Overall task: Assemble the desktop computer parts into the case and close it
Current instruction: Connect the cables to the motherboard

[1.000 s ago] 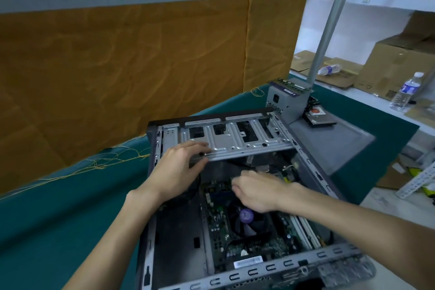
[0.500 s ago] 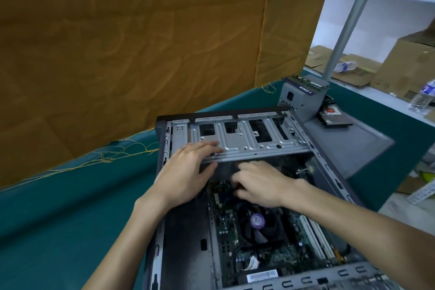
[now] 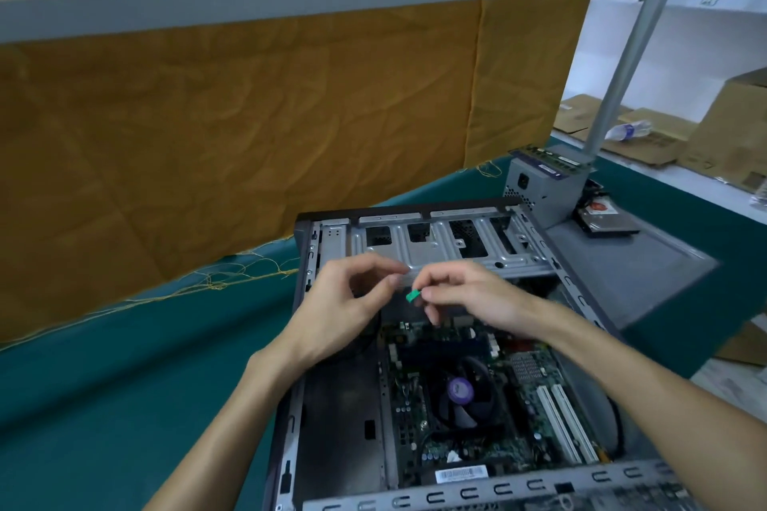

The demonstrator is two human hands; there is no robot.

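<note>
A green cloth covers the table [image 3: 103, 386], with an orange curtain [image 3: 249, 116] behind. The open case [image 3: 340, 427] lies flat, its long axis running away from the person toward the far edge. The right hand [image 3: 477, 299] pinches a small green clip [image 3: 413, 296]; the left hand [image 3: 344, 303] hovers beside it, fingers loosely curled, holding nothing.

The case [image 3: 415, 502] runs off the bottom edge; the small green piece's [image 3: 412, 296] identity is unclear.

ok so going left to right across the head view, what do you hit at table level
yellow threads → left hand → small green piece pinched in the right hand → power supply → hard drive → cardboard boxes
</note>
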